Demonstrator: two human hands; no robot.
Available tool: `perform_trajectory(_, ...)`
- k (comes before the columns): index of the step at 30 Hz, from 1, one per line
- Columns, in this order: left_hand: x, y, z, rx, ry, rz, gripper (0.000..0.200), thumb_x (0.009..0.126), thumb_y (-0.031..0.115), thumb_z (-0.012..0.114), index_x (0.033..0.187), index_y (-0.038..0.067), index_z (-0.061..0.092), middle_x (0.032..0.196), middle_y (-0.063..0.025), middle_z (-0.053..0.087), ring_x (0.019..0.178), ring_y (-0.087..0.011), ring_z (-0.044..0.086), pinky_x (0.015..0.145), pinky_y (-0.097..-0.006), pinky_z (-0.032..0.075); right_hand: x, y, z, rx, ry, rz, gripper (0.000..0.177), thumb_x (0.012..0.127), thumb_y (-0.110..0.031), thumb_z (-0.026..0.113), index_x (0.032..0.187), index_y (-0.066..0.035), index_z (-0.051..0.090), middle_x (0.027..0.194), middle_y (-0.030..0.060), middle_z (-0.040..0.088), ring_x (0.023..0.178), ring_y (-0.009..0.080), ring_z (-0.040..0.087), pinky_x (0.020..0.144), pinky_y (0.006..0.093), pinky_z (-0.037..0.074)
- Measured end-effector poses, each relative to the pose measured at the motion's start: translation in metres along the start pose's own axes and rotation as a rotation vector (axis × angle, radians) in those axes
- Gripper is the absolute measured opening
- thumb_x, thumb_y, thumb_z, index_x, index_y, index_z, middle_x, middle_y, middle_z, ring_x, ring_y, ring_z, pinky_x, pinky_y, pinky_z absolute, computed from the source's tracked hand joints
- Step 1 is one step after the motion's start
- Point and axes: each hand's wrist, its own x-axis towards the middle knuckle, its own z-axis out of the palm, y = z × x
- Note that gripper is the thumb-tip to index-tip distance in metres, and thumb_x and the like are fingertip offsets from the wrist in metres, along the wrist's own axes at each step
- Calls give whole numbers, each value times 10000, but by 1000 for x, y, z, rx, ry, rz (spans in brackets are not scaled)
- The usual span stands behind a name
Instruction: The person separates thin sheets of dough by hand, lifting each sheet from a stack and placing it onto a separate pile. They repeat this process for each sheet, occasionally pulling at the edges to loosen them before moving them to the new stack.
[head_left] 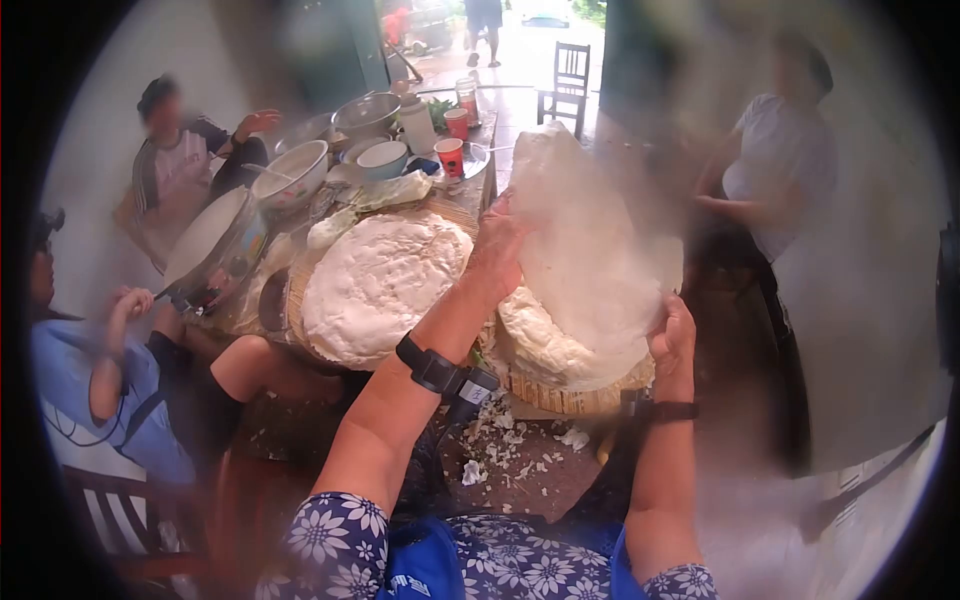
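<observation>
Washed-out doorway (530, 45), left fingers (497, 212), right fingers (675, 308) clamped on hazy pale sheet (590, 250), doughy layer (535, 340) beneath partly hidden

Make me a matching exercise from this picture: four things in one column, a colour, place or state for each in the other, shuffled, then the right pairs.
Column one
1. Pale sheet
2. Two cups
3. Chair
4. Scraps

Column two
A. Scattered in small white bits
B. Dark, upright, with a slatted back
C. Raised between the left hand and the right hand
D. Mostly red, standing on the table

Right pairs: 1-C, 2-D, 3-B, 4-A.
</observation>
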Motion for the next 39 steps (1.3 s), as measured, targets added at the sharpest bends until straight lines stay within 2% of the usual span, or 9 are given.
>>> perform_trajectory(6, -58, 89, -63, -15, 45, 144, 411, 758, -46, 566, 1153, 45, 503, 1044, -81, 602, 934, -203, 599, 835, -355, 497, -35, 51, 101, -54, -169, 8, 136, 877, -40, 506, 992, 18, 548, 933, 80, 598, 861, 171, 593, 782, 307, 509)
perform_trajectory(12, -99, 119, -212, 14, 257, 213, 408, 758, -27, 566, 1158, 39, 526, 1058, -84, 606, 943, -215, 600, 862, -359, 487, -67, 132, 173, -173, -273, 92, 143, 883, -115, 561, 974, -9, 533, 830, 40, 595, 699, 130, 593, 620, 264, 530)
perform_trajectory(16, -124, 111, -274, 143, 604, 118, 401, 778, -8, 548, 1173, 24, 483, 1064, -86, 590, 941, -217, 592, 844, -375, 493, -71, 194, 180, -344, -184, 136, 81, 857, -128, 586, 870, -50, 569, 693, -15, 544, 554, 73, 487, 461, 217, 403)
perform_trajectory(19, -134, 107, -314, 213, 538, 43, 396, 788, 9, 540, 1176, 16, 463, 1075, -86, 578, 968, -214, 581, 848, -398, 487, -72, 218, 177, -515, -177, 119, 74, 848, -123, 578, 819, -54, 577, 635, -41, 500, 495, 56, 416, 427, 208, 343)
perform_trajectory(20, -136, 103, -326, 208, 553, 44, 387, 792, 14, 531, 1173, 6, 464, 1026, -93, 594, 877, -198, 607, 731, -373, 528, -69, 223, 173, -521, -198, 89, 76, 847, -121, 574, 812, -53, 578, 627, -44, 490, 488, 55, 404, 423, 210, 337)
perform_trajectory(26, -133, 109, -357, 567, 638, -99, 347, 788, -1, 512, 1134, 4, 482, 877, -90, 613, 624, -177, 609, 466, -291, 509, -91, 203, 206, -591, -184, 74, 70, 843, -112, 569, 816, -49, 583, 636, -34, 510, 489, 57, 420, 433, 212, 359)
perform_trajectory(32, -123, 93, -392, 382, 784, -92, 289, 750, -31, 547, 1034, 9, 509, 817, -92, 601, 625, -191, 605, 514, -329, 526, -78, 212, 200, -716, -245, 93, 88, 835, -140, 580, 814, -55, 583, 646, -21, 526, 489, 66, 441, 416, 219, 369)
perform_trajectory(35, -126, 97, -375, 284, 827, -35, 276, 713, -39, 559, 980, 11, 514, 774, -86, 579, 573, -184, 571, 425, -303, 460, -82, 213, 197, -736, -230, 118, 99, 834, -153, 577, 798, -61, 576, 636, -19, 522, 483, 76, 455, 415, 226, 397)
perform_trajectory(39, -128, 101, -373, 312, 828, -76, 327, 730, -30, 567, 1041, 26, 481, 829, -97, 581, 647, -202, 596, 505, -329, 514, -93, 199, 202, -691, -244, 212, 125, 845, -175, 547, 785, -67, 568, 614, -15, 518, 477, 101, 491, 422, 241, 438)
